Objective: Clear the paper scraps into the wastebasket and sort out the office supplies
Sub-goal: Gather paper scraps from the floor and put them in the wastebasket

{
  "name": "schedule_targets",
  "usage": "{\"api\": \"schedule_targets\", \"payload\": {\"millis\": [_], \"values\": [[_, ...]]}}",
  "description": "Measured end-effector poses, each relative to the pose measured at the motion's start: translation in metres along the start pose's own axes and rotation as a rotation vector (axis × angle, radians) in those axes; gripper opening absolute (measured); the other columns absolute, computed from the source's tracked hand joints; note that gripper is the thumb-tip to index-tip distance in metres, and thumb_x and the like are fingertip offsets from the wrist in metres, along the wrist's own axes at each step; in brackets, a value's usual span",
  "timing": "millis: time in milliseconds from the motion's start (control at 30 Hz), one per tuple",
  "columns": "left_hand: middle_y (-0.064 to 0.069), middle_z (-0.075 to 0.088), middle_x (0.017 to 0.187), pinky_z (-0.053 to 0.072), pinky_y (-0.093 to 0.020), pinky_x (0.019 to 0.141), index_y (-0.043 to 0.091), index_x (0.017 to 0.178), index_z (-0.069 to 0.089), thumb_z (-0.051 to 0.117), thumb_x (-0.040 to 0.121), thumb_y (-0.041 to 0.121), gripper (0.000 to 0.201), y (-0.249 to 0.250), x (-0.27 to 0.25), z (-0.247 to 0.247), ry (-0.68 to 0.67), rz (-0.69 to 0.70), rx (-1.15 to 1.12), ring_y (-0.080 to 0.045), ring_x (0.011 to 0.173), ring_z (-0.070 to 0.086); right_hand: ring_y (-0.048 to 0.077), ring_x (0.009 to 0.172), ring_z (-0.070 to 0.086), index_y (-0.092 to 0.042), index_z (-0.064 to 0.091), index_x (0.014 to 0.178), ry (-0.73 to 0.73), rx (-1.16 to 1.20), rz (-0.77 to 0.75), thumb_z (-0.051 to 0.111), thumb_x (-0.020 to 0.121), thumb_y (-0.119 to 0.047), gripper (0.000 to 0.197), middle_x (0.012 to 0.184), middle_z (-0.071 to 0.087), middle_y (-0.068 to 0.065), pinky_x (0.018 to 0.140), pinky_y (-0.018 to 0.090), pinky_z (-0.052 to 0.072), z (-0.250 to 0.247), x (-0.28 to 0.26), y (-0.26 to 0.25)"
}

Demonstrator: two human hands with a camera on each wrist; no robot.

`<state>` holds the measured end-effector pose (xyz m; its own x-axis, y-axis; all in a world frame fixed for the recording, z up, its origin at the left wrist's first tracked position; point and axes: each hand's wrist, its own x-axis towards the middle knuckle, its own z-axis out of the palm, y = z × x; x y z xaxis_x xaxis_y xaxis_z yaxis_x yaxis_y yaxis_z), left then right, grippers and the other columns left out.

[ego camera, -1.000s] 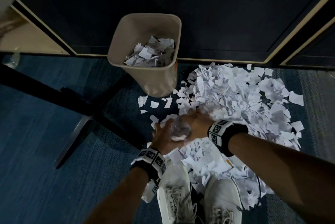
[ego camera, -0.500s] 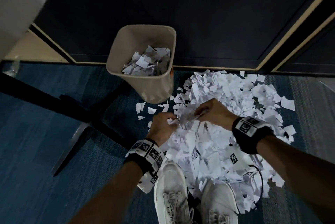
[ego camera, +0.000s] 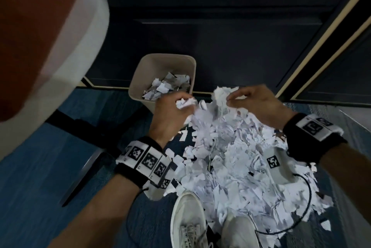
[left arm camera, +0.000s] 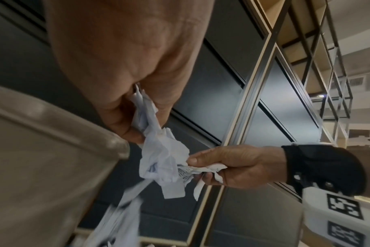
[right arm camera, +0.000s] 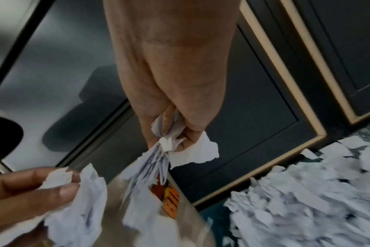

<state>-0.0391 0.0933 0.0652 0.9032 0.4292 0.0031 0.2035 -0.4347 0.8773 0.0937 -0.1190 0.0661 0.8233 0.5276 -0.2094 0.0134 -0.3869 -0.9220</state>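
A: What takes up the most room down there?

B: The dark cabinet front (ego camera: 220, 36) along the back, then the blue carpet (ego camera: 40, 197). On the carpet lies a big heap of torn paper scraps (ego camera: 236, 167), spread from the cabinet's foot back to the person's white shoes (ego camera: 188, 219). Some pieces lie loose at its left edge.

A: And the wastebasket?

B: The beige wastebasket (ego camera: 140, 79) stands against the cabinet, just left of the heap, already partly filled with scraps.

A: What are the hands doing?

B: Both are raised above the heap, near the basket's rim. The left hand (ego camera: 170, 115) has its fingers curled round a crumpled bunch of paper. The right hand (ego camera: 259, 105) pinches another bunch between thumb and fingertips; the left wrist view shows that pinch plainly, with strips dangling below it.

A: How would you expect the paper to behave?

B: Very light, soft and limp, I'd say. It crushes easily, so a firm squeeze does no harm. The trouble is that the pieces are separate: whatever isn't trapped inside the grip will likely flutter off. Best to scoop deep into the heap with cupped hands and press the bunch together from both sides, rather than pinching single edges.

A: Any office supplies?

B: None that I can make out; anything under the heap is hidden.
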Motion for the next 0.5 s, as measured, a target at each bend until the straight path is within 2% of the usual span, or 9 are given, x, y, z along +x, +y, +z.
{"api": "schedule_targets", "payload": {"millis": [33, 100, 133, 167, 233, 267, 333, 433, 500], "values": [[0.006, 0.069, 0.109, 0.057, -0.021, 0.069, 0.022, 0.103, 0.072, 0.076, 0.084, 0.015, 0.020, 0.006, 0.006, -0.007, 0.037, -0.008, -0.004, -0.008, 0.091, 0.068, 0.007, 0.072, 0.066, -0.008, 0.077, 0.086, 0.017, 0.017, 0.000, 0.083, 0.077, -0.011, 0.012, 0.084, 0.075, -0.002, 0.065, 0.016, 0.048, 0.001, 0.006, -0.010], [0.008, 0.068, 0.109, 0.053, -0.014, 0.069, 0.021, 0.108, 0.071, 0.077, 0.084, 0.016, 0.025, 0.010, 0.025, -0.021, 0.157, -0.007, 0.060, -0.008, 0.091, 0.067, 0.001, 0.065, 0.064, -0.005, 0.076, 0.087, 0.060, 0.055, -0.030, 0.082, 0.076, -0.007, 0.012, 0.084, 0.075, 0.001, 0.064, 0.015, 0.047, 0.007, 0.020, -0.031], [0.011, 0.069, 0.104, 0.053, -0.015, 0.071, 0.022, 0.107, 0.072, 0.078, 0.083, 0.018, 0.025, 0.009, 0.035, -0.028, 0.222, -0.014, 0.074, -0.008, 0.090, 0.067, 0.002, 0.062, 0.063, -0.002, 0.076, 0.087, 0.088, 0.079, -0.047, 0.082, 0.076, -0.005, 0.013, 0.086, 0.075, 0.007, 0.063, 0.017, 0.048, 0.012, 0.029, -0.040], [0.012, 0.070, 0.099, 0.056, -0.022, 0.074, 0.025, 0.103, 0.073, 0.079, 0.081, 0.022, 0.023, 0.007, 0.045, -0.035, 0.290, -0.032, 0.072, -0.009, 0.089, 0.068, 0.005, 0.060, 0.062, -0.001, 0.076, 0.086, 0.110, 0.086, -0.062, 0.082, 0.076, -0.003, 0.012, 0.086, 0.074, 0.011, 0.059, 0.021, 0.049, 0.019, 0.037, -0.051], [0.009, 0.073, 0.095, 0.058, -0.033, 0.082, 0.028, 0.099, 0.074, 0.078, 0.079, 0.026, 0.021, 0.001, 0.062, -0.046, 0.385, -0.096, 0.091, -0.013, 0.090, 0.069, 0.009, 0.058, 0.060, -0.003, 0.076, 0.082, 0.138, 0.059, -0.078, 0.082, 0.075, -0.003, 0.009, 0.080, 0.073, 0.011, 0.053, 0.025, 0.049, 0.036, 0.057, -0.068], [0.006, 0.073, 0.098, 0.057, -0.033, 0.083, 0.026, 0.101, 0.074, 0.076, 0.079, 0.024, 0.022, -0.003, 0.068, -0.050, 0.402, -0.125, 0.109, -0.016, 0.093, 0.069, 0.007, 0.054, 0.059, -0.004, 0.076, 0.080, 0.138, 0.038, -0.080, 0.082, 0.075, -0.004, 0.008, 0.076, 0.071, 0.009, 0.051, 0.024, 0.048, 0.046, 0.066, -0.075], [0.000, 0.072, 0.104, 0.053, -0.024, 0.082, 0.019, 0.108, 0.073, 0.073, 0.082, 0.017, 0.026, -0.011, 0.078, -0.055, 0.388, -0.142, 0.132, -0.017, 0.096, 0.067, 0.005, 0.051, 0.057, -0.008, 0.077, 0.078, 0.124, -0.017, -0.087, 0.083, 0.074, -0.006, 0.008, 0.074, 0.071, 0.006, 0.051, 0.023, 0.047, 0.067, 0.083, -0.085], [0.001, 0.067, 0.103, 0.048, -0.021, 0.082, 0.012, 0.114, 0.071, 0.070, 0.086, 0.011, 0.028, -0.018, 0.083, -0.057, 0.330, -0.135, 0.152, -0.013, 0.097, 0.064, 0.006, 0.065, 0.060, -0.018, 0.075, 0.074, 0.080, -0.157, -0.112, 0.083, 0.073, -0.011, 0.011, 0.072, 0.067, -0.002, 0.060, 0.021, 0.048, 0.094, 0.102, -0.089], [-0.003, 0.071, 0.106, 0.051, -0.023, 0.087, 0.011, 0.115, 0.070, 0.068, 0.087, 0.008, 0.029, -0.023, 0.085, -0.059, 0.306, -0.128, 0.139, -0.015, 0.099, 0.067, 0.012, 0.077, 0.063, -0.018, 0.075, 0.083, -0.015, -0.179, -0.101, 0.084, 0.074, -0.015, 0.013, 0.082, 0.068, 0.001, 0.070, 0.029, 0.055, 0.107, 0.107, -0.087]]}}
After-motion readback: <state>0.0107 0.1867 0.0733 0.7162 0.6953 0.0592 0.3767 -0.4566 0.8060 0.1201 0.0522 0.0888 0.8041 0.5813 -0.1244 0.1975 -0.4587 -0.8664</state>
